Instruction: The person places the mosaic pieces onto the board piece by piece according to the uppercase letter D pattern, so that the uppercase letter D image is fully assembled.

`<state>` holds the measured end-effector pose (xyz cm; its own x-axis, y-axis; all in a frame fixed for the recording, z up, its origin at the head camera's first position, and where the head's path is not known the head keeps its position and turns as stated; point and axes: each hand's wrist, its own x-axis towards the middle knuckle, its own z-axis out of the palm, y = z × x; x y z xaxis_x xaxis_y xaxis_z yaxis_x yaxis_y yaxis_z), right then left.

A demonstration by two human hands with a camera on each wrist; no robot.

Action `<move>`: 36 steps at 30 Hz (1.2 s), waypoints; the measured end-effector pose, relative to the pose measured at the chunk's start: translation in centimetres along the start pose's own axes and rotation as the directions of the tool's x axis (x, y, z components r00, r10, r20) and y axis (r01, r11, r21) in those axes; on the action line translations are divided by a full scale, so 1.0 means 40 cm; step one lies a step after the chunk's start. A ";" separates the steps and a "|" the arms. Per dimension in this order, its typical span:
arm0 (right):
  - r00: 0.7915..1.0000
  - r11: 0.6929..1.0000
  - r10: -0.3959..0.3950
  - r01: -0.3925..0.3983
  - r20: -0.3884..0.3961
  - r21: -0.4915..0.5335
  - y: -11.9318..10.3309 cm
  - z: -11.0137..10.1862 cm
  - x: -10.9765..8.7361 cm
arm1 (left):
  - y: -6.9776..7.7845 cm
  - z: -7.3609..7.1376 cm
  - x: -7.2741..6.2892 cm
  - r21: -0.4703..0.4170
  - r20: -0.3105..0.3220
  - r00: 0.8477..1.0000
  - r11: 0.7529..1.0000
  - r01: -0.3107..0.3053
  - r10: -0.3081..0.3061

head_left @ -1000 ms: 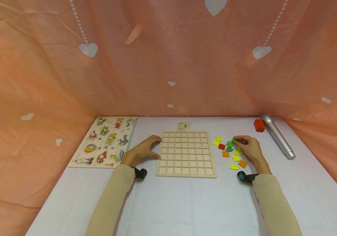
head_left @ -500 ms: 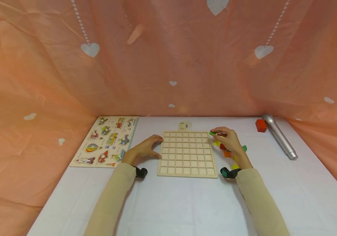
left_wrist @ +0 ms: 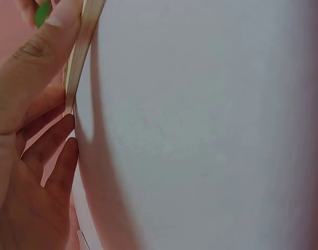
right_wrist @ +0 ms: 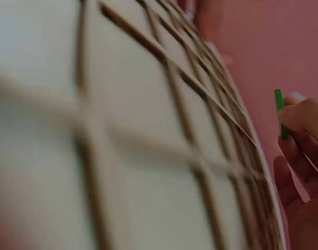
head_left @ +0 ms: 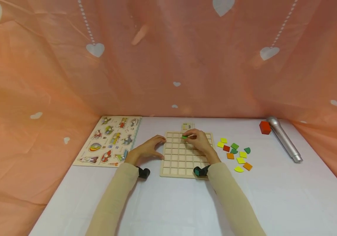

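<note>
A wooden grid board [head_left: 174, 160] with rows of square cells lies on the white table. Its left edge is touched by my left hand [head_left: 147, 149], thumb and fingers spread apart; the left wrist view shows the thumb at the board's rim. Over the board's upper middle cells, my right hand [head_left: 199, 141] pinches a thin green tile [right_wrist: 281, 114] between thumb and fingers. In the right wrist view the tile is seen edge-on, raised above the grid. Right of the board lie several loose tiles: yellow squares [head_left: 240, 160], orange ones [head_left: 247, 166], a red one [head_left: 226, 148] and green pieces [head_left: 234, 146].
A picture puzzle board [head_left: 106, 141] with vehicle shapes lies at the left. Behind the grid board is a small printed card [head_left: 188, 126]. A red block [head_left: 265, 127] and a silver microphone [head_left: 284, 139] lie at the back right. Pink curtain [head_left: 168, 59] surrounds the table.
My right hand has picked the green tile from the loose pieces and carried it left, over the board's upper cells. The left hand stays at the board's left edge.
</note>
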<state>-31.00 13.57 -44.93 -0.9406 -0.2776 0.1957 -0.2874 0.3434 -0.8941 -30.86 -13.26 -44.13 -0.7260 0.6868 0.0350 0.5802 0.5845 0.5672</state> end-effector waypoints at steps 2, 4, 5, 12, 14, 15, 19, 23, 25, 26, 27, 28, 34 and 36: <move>0.999 1.000 -0.029 0.029 0.032 -0.011 -0.003 0.027 0.012 | -0.001 0.001 0.001 -0.007 0.002 1.000 1.000 0.007 -0.007; 0.996 0.998 -0.061 0.062 0.059 -0.011 -0.001 0.050 0.024 | -0.003 0.002 0.002 -0.005 0.004 1.000 1.000 0.011 -0.011; 0.995 0.997 -0.075 0.076 0.067 -0.012 -0.001 0.059 0.028 | -0.006 0.003 0.003 -0.004 0.005 1.000 1.000 0.012 -0.012; 0.991 0.994 -0.107 0.109 0.075 -0.023 0.003 0.075 0.034 | -0.006 0.007 0.006 0.016 0.007 1.000 1.000 -0.001 0.001; 0.991 0.993 -0.108 0.112 0.081 -0.044 0.004 0.075 0.035 | -0.008 0.006 0.008 0.030 0.007 1.000 1.000 -0.005 0.004; 0.991 0.992 -0.108 0.113 0.081 -0.056 0.004 0.076 0.035 | -0.008 0.005 0.008 0.038 0.006 1.000 0.999 -0.009 0.009; 0.990 0.984 -0.120 0.129 0.075 -0.120 0.001 0.078 0.038 | -0.009 0.002 0.009 0.039 0.005 1.000 0.999 -0.019 0.019; 0.989 0.971 -0.135 0.144 0.063 -0.189 -0.004 0.083 0.040 | -0.010 0.002 0.009 0.032 0.005 1.000 0.999 -0.024 0.024; 0.990 0.966 -0.132 0.142 0.059 -0.215 -0.005 0.085 0.040 | -0.011 0.002 0.009 0.031 0.002 1.000 0.999 -0.030 0.030; 0.989 0.963 -0.135 0.145 0.060 -0.226 -0.004 0.086 0.040 | -0.011 0.002 0.009 0.030 0.001 0.999 0.999 -0.033 0.033; 0.989 0.961 -0.134 0.144 0.061 -0.235 -0.004 0.086 0.041 | -0.011 0.002 0.008 0.031 -0.001 0.999 0.999 -0.036 0.036; 0.989 0.960 -0.133 0.144 0.062 -0.239 -0.003 0.087 0.041 | -0.011 0.002 0.008 0.031 0.000 0.999 0.999 -0.034 0.034; 0.981 0.949 -0.179 0.191 0.070 -0.249 -0.001 0.088 0.041 | -0.008 0.001 0.007 0.040 0.006 1.000 0.999 -0.028 0.028; 0.978 0.945 -0.195 0.207 0.072 -0.253 0.000 0.088 0.041 | -0.007 0.001 0.007 0.042 0.006 1.000 0.999 -0.030 0.029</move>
<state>-31.90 9.95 -46.02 -0.8510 -0.4030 0.3367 -0.5120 0.4938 -0.7029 -31.20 -13.23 -44.32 -0.7063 0.7064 0.0463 0.6165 0.5815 0.5308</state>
